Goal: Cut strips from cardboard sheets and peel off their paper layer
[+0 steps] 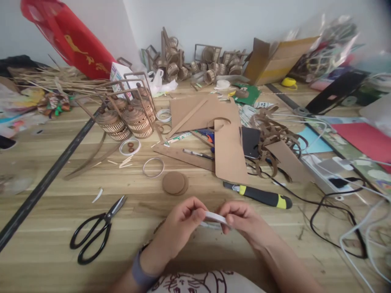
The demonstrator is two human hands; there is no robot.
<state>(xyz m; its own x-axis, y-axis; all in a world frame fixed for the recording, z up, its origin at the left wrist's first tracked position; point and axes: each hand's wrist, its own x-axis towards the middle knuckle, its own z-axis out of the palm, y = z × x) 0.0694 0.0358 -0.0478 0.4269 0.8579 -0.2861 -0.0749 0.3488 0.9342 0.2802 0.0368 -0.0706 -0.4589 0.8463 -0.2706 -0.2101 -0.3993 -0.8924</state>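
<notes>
My left hand (184, 221) and my right hand (246, 224) hold a narrow white ring (217, 217) between them, close to my body. Thumb and fingers of each hand pinch one side of it, so part of its edge is hidden. Just beyond my hands lie stacked round cardboard discs (173, 182). A thin white ring (153, 167) rests flat behind them. To the left, black-handled scissors (107, 217) lie with blades nearly together. A black and yellow utility knife (259, 196) lies past my right hand.
Small lidded baskets (138, 122) with tall handles stand at the back left. Cardboard sheets (230, 154) cover the middle. Coiled brown strips (275, 134) and a black cable (314, 215) lie on the right. An open cardboard box (275, 61) stands by the wall.
</notes>
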